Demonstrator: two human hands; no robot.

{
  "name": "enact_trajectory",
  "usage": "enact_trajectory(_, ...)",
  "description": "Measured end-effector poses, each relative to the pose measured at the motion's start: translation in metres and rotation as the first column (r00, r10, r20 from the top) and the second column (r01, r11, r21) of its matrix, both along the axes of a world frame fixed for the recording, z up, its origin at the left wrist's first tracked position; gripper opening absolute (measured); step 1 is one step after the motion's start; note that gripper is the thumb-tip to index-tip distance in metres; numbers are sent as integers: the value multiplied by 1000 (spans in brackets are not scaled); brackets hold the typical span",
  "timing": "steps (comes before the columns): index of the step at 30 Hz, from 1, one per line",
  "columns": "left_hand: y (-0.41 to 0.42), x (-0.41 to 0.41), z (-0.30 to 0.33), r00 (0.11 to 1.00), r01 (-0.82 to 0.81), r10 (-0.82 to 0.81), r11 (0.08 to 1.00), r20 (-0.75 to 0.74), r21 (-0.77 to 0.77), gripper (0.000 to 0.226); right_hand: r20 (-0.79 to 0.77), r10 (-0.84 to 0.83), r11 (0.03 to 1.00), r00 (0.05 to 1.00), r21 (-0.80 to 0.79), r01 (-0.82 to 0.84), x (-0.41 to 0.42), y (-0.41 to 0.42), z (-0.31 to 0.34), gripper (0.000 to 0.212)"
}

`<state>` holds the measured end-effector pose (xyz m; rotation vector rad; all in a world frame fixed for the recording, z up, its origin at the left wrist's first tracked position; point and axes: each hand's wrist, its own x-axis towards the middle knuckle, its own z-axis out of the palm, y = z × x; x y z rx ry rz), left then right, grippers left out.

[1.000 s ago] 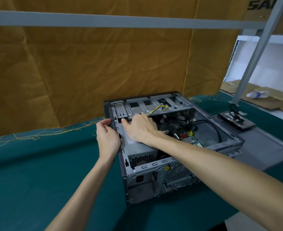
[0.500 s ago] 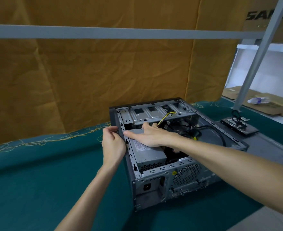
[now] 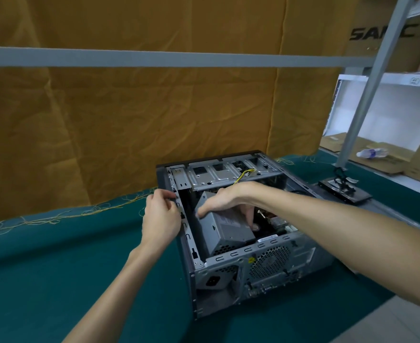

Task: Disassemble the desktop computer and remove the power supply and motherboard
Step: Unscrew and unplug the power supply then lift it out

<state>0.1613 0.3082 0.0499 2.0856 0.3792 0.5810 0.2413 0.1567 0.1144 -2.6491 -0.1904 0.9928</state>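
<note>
Since the earlier frames the power supply [image 3: 226,227] has been tilted up at its far end inside the computer case [image 3: 265,266], where it previously lay flat. It is gripped by the right hand [image 3: 225,200], fingers curled over its upper left edge and the thumb pressed down its right side. The left wall of the case is held by the left hand [image 3: 160,217], its fingertips pinching the top rim; the palm side is hidden from view. The power supply's underside and its cables are largely concealed; only a yellow-and-black cable [image 3: 244,175] is seen behind the right wrist. The motherboard [image 3: 277,222] is mostly hidden by the right forearm. The case stands on a green table cloth [image 3: 55,256].
</note>
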Motion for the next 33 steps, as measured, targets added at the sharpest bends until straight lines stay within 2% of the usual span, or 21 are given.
enact_trajectory(3, -1, -2, 3, 1000, 10, -11, 998, 12, 61, 19, 78, -10, 997, 997, 81, 4, 4, -10, 1, 93)
enact_trajectory(6, -2, -3, 6, 998, 16, -23, 993, 62, 119, 19, 300, -29, 990, 953, 142, -15, 6, -32, 21, 86)
enact_trajectory(9, -12, -2, 12, 988, 85, -102, 986, 116, 147, 18, 363, -167, 950, 917, 308, 51, 5, -62, 51, 80)
enact_trajectory(12, -34, -4, 26, 968, 153, -157, 988, 197, 35, 8, 278, -290, 856, 916, 503, 118, -5, -97, 73, 73)
enact_trajectory(13, -41, -2, 32, 963, 198, -183, 978, 200, -59, 14, 259, -311, 818, 914, 563, 119, -9, -108, 78, 70)
enact_trajectory(14, -46, 0, 40, 959, 255, -224, 950, 174, -180, 30, 252, -329, 777, 910, 620, 109, -13, -118, 81, 68)
enact_trajectory(15, -51, 2, 50, 947, 319, -293, 894, 128, -315, 48, 251, -353, 733, 901, 673, 99, -17, -127, 84, 67)
enact_trajectory(17, -56, 4, 69, 857, 451, -511, 681, 66, -577, 63, 259, -421, 641, 870, 763, 83, -23, -142, 88, 69)
enact_trajectory(19, -61, 4, 83, 733, 522, -676, 492, 72, -697, 66, 258, -487, 547, 834, 835, 61, -26, -155, 90, 70)
enact_trajectory(22, -77, 8, 96, 672, 543, -723, 334, 160, -770, 68, 241, -529, 424, 814, 905, 8, -27, -176, 93, 61)
enact_trajectory(24, -89, 12, 105, 697, 587, -675, 345, 241, -732, 59, 154, -444, 332, 883, 943, 3, -26, -196, 96, 53)
enact_trajectory(26, -101, 18, 117, 698, 652, -660, 422, 279, -630, 55, 46, -325, 208, 945, 978, 24, -24, -216, 97, 44)
enact_trajectory(30, -130, 34, 144, 694, 710, -668, 571, 269, -413, 71, -37, -273, 96, 961, 993, 66, -7, -252, 85, 50)
enact_trajectory(32, -148, 45, 156, 709, 703, -654, 626, 263, -337, 85, -6, -392, 103, 920, 993, 50, 11, -267, 76, 46)
enact_trajectory(33, -156, 53, 160, 707, 708, -656, 652, 265, -273, 89, 59, -526, 157, 848, 987, 29, 22, -274, 73, 43)
